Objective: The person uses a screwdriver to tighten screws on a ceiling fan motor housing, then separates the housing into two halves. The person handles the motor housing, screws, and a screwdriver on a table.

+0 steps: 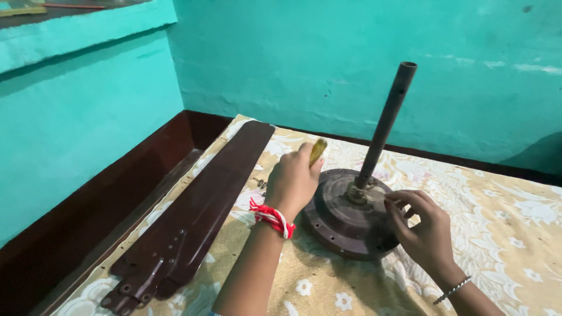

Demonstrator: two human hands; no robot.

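Brown fan motor (pixel 350 217): left hand (pixel 291 182) fisted round yellow tool handle (pixel 318 151). Right hand (pixel 425 231) fingertips pinch near hub; best kept steady, tool square.

I see an evenly lit room, moderately bright, with soft light that seems to fall from above and in front. The turquoise wall (pixel 328 58) shows mild sheen but no hard glare. Soft shadows sit under my left hand (pixel 293 181) and right hand (pixel 424 231) on the floral cloth (pixel 515 234). The lower left corner goes dark. Focus is fairly sharp; straight lines bow slightly near the edges.
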